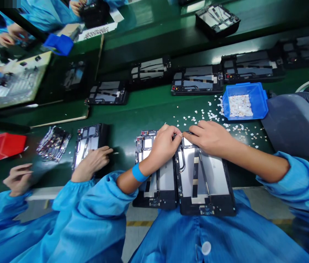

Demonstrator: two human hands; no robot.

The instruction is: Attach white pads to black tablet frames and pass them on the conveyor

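Note:
Two open tablet bodies lie side by side before me: the left tablet [168,182] and the right tablet [217,175]. Each shows silver panels, dark flex strips and small circuit boards. My left hand [167,144], with a blue band on its wrist, is closed in a pinch above the top edges where the tablets meet. My right hand [212,138] reaches in from the other side, thumb and fingers pressed together over the right tablet's top left corner. The fingertips nearly meet. Anything between them is too small or hidden to name.
A blue bin [264,106] holds small white pieces, with more scattered around it. Several open tablets, such as one [198,80], line the green bench. On my left, a co-worker's hand [92,162] rests over another tablet near loose parts [53,144] and a red bin [5,146].

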